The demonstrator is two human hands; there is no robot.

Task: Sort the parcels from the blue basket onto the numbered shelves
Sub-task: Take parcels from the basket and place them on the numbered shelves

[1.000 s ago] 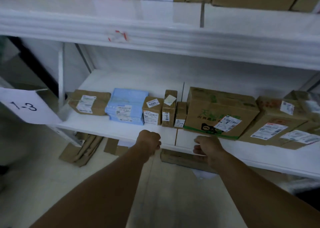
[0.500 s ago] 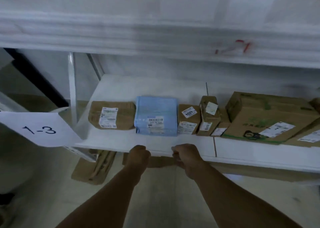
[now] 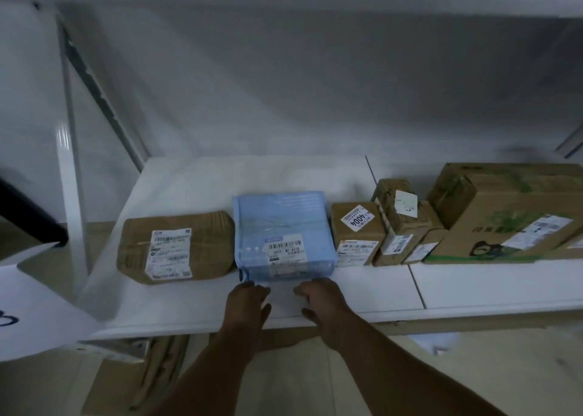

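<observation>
Hovering before blue parcel [image 3: 284,226] on shelf [image 3: 473,289], left hand [image 3: 247,302] and right hand [image 3: 318,302], both grips apart, empty

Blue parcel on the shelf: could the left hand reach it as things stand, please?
Probably yes. The left hand hovers right at the near edge of the blue parcel, nothing lies between them, and the brown parcel beside it leaves that front edge free.

Pale grey wall [image 3: 284,84], tiled floor [image 3: 299,384], dim light
</observation>
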